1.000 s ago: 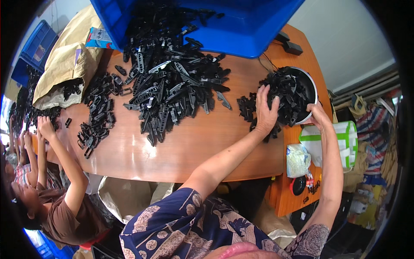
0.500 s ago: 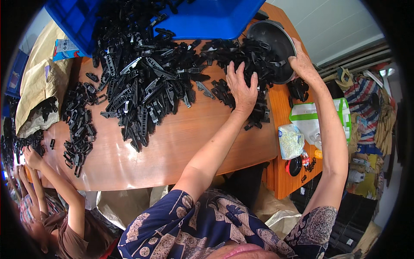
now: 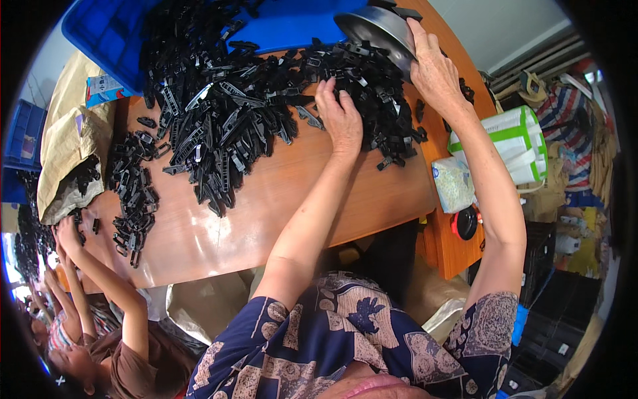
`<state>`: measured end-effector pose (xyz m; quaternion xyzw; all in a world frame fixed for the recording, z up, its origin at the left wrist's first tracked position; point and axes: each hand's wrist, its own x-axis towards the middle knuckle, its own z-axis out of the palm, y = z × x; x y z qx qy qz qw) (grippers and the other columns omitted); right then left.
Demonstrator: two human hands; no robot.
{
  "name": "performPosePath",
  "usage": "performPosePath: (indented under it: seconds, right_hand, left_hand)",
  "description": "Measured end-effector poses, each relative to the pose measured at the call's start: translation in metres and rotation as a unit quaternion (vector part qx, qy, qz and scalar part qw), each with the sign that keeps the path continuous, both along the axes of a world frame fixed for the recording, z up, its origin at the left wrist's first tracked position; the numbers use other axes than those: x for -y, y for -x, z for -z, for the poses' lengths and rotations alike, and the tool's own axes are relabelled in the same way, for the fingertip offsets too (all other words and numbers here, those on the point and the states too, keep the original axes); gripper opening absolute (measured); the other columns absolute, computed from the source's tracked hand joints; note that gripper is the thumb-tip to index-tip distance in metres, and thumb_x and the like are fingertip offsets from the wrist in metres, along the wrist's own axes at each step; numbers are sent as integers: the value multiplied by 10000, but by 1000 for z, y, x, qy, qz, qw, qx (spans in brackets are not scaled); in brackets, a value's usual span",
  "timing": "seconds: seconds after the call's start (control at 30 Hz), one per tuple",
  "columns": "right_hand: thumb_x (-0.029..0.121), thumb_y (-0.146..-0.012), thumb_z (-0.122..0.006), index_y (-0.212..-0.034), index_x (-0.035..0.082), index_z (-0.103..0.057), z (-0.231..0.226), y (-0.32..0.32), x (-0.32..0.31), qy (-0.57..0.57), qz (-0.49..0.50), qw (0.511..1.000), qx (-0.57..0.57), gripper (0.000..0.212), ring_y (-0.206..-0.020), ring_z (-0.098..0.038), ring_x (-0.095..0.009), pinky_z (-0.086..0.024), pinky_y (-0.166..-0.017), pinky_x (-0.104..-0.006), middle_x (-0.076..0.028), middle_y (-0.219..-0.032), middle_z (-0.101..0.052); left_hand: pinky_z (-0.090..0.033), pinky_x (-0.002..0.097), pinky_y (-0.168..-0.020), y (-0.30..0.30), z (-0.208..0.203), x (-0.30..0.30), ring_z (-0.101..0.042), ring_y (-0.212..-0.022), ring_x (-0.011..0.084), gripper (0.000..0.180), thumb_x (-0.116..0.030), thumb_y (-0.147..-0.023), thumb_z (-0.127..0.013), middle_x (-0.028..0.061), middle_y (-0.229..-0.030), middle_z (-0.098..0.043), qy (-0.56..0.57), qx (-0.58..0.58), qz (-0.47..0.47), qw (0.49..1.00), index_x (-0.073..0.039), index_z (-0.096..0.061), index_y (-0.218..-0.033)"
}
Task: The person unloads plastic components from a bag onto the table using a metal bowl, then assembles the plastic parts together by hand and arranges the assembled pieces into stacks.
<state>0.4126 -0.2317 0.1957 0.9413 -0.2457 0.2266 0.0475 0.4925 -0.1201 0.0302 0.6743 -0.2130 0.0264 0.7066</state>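
My right hand (image 3: 435, 66) grips the rim of a dark metal bowl (image 3: 385, 33), which is tipped over with its outside toward me. Just under it lies a heap of small black plastic parts (image 3: 379, 93). My left hand (image 3: 340, 118) rests at the left edge of this heap, fingers apart and holding nothing that I can see. Farther left spreads a bigger pile of long black plastic clips (image 3: 226, 126), some with ladder-like slots. The bowl's inside is hidden from view.
Behind the piles stands a blue bin (image 3: 286, 30). A paper sack (image 3: 76, 133) and a narrow row of black parts (image 3: 133, 193) lie to the left, near a co-worker's arm (image 3: 106, 272). At right are a green-white bag (image 3: 505, 143), a clear plastic bag (image 3: 453, 183) and a red-black round container (image 3: 465, 223).
The bowl has tipped over and moved up and left, and more black parts lie under it. My left hand has shifted left to the heap's edge.
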Motion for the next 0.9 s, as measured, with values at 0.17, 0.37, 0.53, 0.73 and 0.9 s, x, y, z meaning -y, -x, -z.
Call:
performPosePath:
  seconds: [0.17, 0.37, 0.53, 0.73, 0.9]
  right_hand:
    - [40, -856, -548, -1514, 190, -277, 22, 14, 1, -42, -4, 997, 63, 727, -1040, -601, -511, -500, -902, -577, -256, -1327, -498]
    - [26, -827, -452, -1544, 124, -262, 0, 56, -11, -131, 14, 965, 227, 748, -1403, -388, -424, -298, -1188, -434, -289, -1503, -379]
    - [25, -820, -510, -1480, -11, -350, -28, 198, -28, -249, -13, 902, 354, 680, -1279, -505, -247, -394, -1097, -360, -155, -1365, -550]
    - [74, -849, -567, -1381, -1, -469, -104, 416, -183, -371, 304, 853, 207, 546, -906, -635, -197, -533, -815, -350, -91, -1119, -649]
    - [155, -897, -565, -1396, -8, -511, -131, 520, -316, -410, 535, 738, 34, 528, -1134, -587, -189, -448, -1006, -312, -104, -1225, -640]
  left_hand:
    - [-393, 428, -1064, 10, -6, -40, -488, -1246, 377, 329, -98, -993, -498, 221, -1321, -490, 8, -25, 44, 999, 36, -509, -1293]
    - [-413, 421, -1031, 29, 2, -71, -522, -1186, 364, 303, -99, -991, -509, 204, -1256, -516, -12, 14, 61, 998, 41, -515, -1259]
    - [-448, 328, -980, 64, 8, -66, -575, -1060, 210, 255, -131, -1015, -533, 106, -1123, -602, 58, 37, 135, 988, 8, -545, -1228]
    - [-494, 270, -835, 194, -24, -103, -589, -885, 122, 167, -114, -1023, -567, 50, -986, -628, 76, -93, 529, 840, -7, -569, -1150]
    - [-509, 290, -785, 312, 6, -137, -605, -887, 143, 525, -349, -959, -673, 95, -1000, -633, -101, -73, 763, 634, 3, -476, -1296]
